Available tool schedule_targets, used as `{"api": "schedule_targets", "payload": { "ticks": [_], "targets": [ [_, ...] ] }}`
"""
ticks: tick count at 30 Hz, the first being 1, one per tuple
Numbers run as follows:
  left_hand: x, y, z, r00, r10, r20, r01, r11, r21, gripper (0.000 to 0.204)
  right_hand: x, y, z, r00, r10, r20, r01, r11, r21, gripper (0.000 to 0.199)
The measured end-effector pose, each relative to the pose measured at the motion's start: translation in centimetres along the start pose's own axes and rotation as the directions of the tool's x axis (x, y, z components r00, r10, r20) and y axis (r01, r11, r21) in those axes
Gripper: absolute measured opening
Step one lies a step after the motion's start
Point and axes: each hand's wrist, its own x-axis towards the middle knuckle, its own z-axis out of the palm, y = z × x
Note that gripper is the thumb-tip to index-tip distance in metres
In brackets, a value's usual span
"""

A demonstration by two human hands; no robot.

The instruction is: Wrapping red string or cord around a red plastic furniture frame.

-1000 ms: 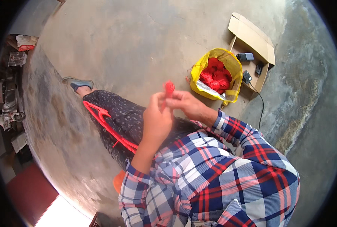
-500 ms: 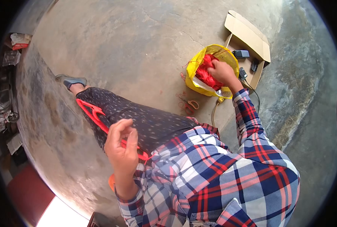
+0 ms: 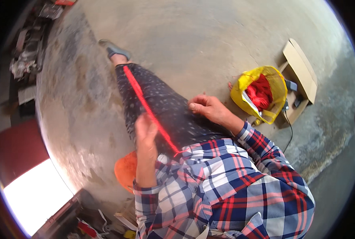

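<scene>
A red braided cord (image 3: 147, 107) runs straight along my dark-trousered leg (image 3: 177, 107), from near the ankle to my waist. My left hand (image 3: 146, 131) is beside the cord's middle, its fingers smeared by motion. Over the thigh is my right hand (image 3: 211, 109), thumb and fingers pinched together; whatever they hold, if anything, is too small to make out. To the right of that hand, a yellow bag (image 3: 280, 85) stands with its mouth wide, and a bundle of red strands (image 3: 260, 93) lies inside.
Behind the bag is a cardboard box (image 3: 301, 67) with its flap up, holding dark devices and a black cable (image 3: 291, 133). An orange cushion-like thing (image 3: 125, 171) shows by my left forearm. Cluttered items (image 3: 26, 59) line the left side of the concrete floor (image 3: 177, 36).
My right hand has come out of the yellow bag and over my thigh. The cord, looped loosely before, now lies straight along the leg. The whole view has shifted.
</scene>
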Motion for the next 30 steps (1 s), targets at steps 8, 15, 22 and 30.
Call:
{"api": "schedule_targets", "payload": {
  "ticks": [8,15,22,30],
  "targets": [
    [0.1,-1.3,4.6,0.974,0.023,0.227,-0.028,0.999,0.018,0.054,3.1,-6.3,5.9,0.979,-0.110,0.173,0.162,0.933,-0.322,0.046],
    [0.6,1.0,9.0,0.954,0.146,0.263,-0.271,0.799,0.537,0.067,-1.2,-8.5,3.3,0.951,-0.308,-0.037,0.309,0.951,0.008,0.025],
    [2.0,6.5,12.0,0.845,0.324,0.425,-0.533,0.460,0.710,0.058,-2.8,-12.4,0.9,0.884,-0.435,-0.173,0.460,0.875,0.153,0.031],
    [-1.8,2.0,7.6,0.927,0.177,0.330,-0.373,0.373,0.850,0.056,1.3,-11.4,2.2,0.956,-0.232,-0.181,0.294,0.793,0.533,0.040]
  ]
}}
